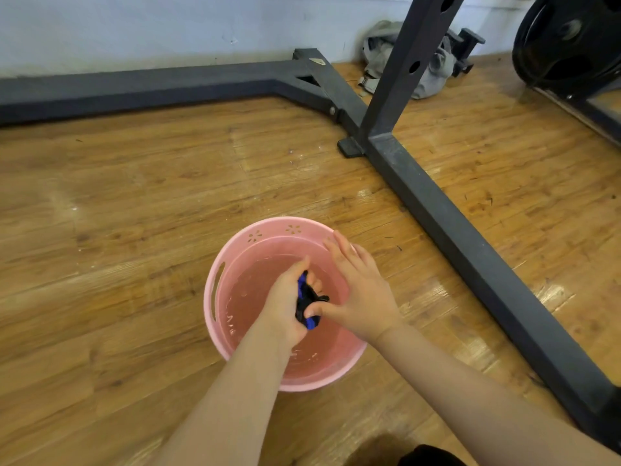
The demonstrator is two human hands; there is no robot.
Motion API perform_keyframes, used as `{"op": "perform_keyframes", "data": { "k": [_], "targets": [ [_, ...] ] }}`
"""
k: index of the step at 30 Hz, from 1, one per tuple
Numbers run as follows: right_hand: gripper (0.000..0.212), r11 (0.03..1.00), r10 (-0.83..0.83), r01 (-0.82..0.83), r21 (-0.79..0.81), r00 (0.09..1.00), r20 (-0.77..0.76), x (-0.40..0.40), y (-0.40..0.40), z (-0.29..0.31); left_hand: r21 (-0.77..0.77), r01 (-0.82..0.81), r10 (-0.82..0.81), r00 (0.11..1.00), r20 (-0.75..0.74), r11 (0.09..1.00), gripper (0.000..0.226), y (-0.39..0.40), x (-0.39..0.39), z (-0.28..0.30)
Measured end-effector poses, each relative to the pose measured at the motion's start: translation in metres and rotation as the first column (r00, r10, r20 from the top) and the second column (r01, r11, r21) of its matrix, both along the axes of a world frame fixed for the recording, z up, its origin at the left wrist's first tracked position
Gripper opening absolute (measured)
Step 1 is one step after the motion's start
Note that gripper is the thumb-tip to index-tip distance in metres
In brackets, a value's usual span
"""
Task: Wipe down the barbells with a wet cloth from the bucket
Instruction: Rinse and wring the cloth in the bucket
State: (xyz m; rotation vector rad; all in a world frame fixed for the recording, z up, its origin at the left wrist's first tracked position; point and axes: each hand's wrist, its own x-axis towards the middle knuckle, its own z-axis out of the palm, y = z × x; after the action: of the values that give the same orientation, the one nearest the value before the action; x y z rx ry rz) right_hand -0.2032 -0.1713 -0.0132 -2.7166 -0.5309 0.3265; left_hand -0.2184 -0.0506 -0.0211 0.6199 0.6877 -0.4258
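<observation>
Bucket (218,274): one, pink plastic, round, standing on the wood floor (117,196); a slot handle cut in its left wall, flower-shaped holes near the far rim, clear water inside.
Left hand (285,301): over the bucket, fingers curled tight round the cloth, gripping it in the fist.
Cloth (306,302): one, dark with bright blue patches, bunched into a wad above the water, held between both hands.
Right hand (356,290): just right of the cloth, thumb pressed on the wad's lower part; the other fingers lie fairly straight, pointing to the far rim.
Rack frame (437,210): one, dark steel, beams flat on the floor, one holed upright.
Weight plates (568,42): black, top right; count unclear.
Grey bag (433,72): one, against the wall.
</observation>
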Motion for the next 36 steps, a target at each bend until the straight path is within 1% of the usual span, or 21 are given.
{"op": "perform_keyframes", "data": {
  "k": [2, 3, 5, 7, 10, 13, 16, 18, 19, 21, 24, 27, 29, 32, 36],
  "targets": [
    [0.116, 1.000, -0.019, 0.019, 0.003, 1.000, -0.011, 0.000, 0.002, 0.002, -0.023, 0.129, -0.128, 0.990, 0.052, 0.991, 0.034, 0.002, -0.004, -0.001],
    [0.117, 1.000, -0.025, 0.026, 0.006, 1.000, -0.012, 0.000, 0.002, 0.002, -0.029, 0.176, -0.174, 0.982, 0.076, 0.984, 0.026, 0.004, -0.006, 0.000],
    [0.117, 1.000, -0.030, 0.030, 0.004, 0.999, -0.021, 0.001, 0.002, 0.002, -0.043, 0.194, -0.187, 0.974, 0.125, 0.980, 0.014, 0.006, -0.005, 0.001],
    [0.117, 0.998, -0.049, 0.050, 0.025, 0.998, -0.034, 0.002, 0.002, 0.001, -0.037, 0.152, -0.145, 0.979, 0.141, 0.988, 0.015, 0.007, 0.001, 0.002],
    [0.114, 0.997, -0.058, 0.059, 0.053, 0.998, -0.034, 0.001, 0.002, -0.002, -0.029, 0.046, -0.044, 0.997, 0.066, 0.999, 0.019, 0.007, 0.006, 0.000],
    [0.112, 0.999, -0.028, 0.028, 0.045, 1.000, 0.009, 0.000, 0.001, -0.004, 0.005, -0.007, 0.007, 1.000, -0.020, 1.000, 0.035, 0.004, 0.006, -0.003],
    [0.112, 1.000, 0.001, -0.002, 0.025, 0.999, 0.043, 0.000, 0.000, -0.006, 0.024, -0.065, 0.066, 0.996, -0.054, 0.998, 0.050, 0.002, 0.006, -0.004],
    [0.115, 0.998, 0.026, -0.030, 0.052, 0.996, 0.082, 0.000, 0.000, -0.010, 0.024, -0.104, 0.106, 0.992, -0.072, 0.994, 0.058, 0.002, 0.007, -0.004],
    [0.111, 0.996, 0.036, -0.044, 0.074, 0.993, 0.113, 0.000, 0.000, -0.012, 0.023, -0.124, 0.125, 0.989, -0.078, 0.992, 0.060, 0.001, 0.007, -0.003],
    [0.103, 0.992, 0.041, -0.060, 0.111, 0.985, 0.166, 0.000, -0.001, -0.016, 0.016, -0.150, 0.150, 0.986, -0.075, 0.989, 0.061, -0.002, 0.010, -0.002],
    [0.099, 0.989, 0.046, -0.070, 0.131, 0.983, 0.180, 0.001, -0.003, -0.019, 0.020, -0.178, 0.178, 0.982, -0.063, 0.984, 0.057, -0.007, 0.014, -0.003],
    [0.101, 0.992, 0.036, -0.055, 0.115, 0.986, 0.163, 0.003, -0.004, -0.019, 0.024, -0.226, 0.227, 0.972, -0.059, 0.974, 0.052, -0.005, 0.016, -0.004],
    [0.106, 0.997, 0.013, -0.023, 0.077, 0.992, 0.126, 0.003, -0.004, -0.016, 0.041, -0.239, 0.241, 0.969, -0.060, 0.970, 0.051, 0.003, 0.016, -0.006],
    [0.109, 1.000, -0.010, 0.007, 0.027, 0.995, 0.100, 0.004, -0.002, -0.013, 0.104, -0.206, 0.212, 0.976, -0.052, 0.973, 0.049, 0.015, 0.014, -0.012],
    [0.101, 1.000, 0.002, -0.001, -0.007, 0.992, 0.124, 0.006, -0.001, -0.016, 0.107, -0.135, 0.139, 0.990, -0.034, 0.985, 0.048, 0.020, 0.015, -0.013]
  ]
}}
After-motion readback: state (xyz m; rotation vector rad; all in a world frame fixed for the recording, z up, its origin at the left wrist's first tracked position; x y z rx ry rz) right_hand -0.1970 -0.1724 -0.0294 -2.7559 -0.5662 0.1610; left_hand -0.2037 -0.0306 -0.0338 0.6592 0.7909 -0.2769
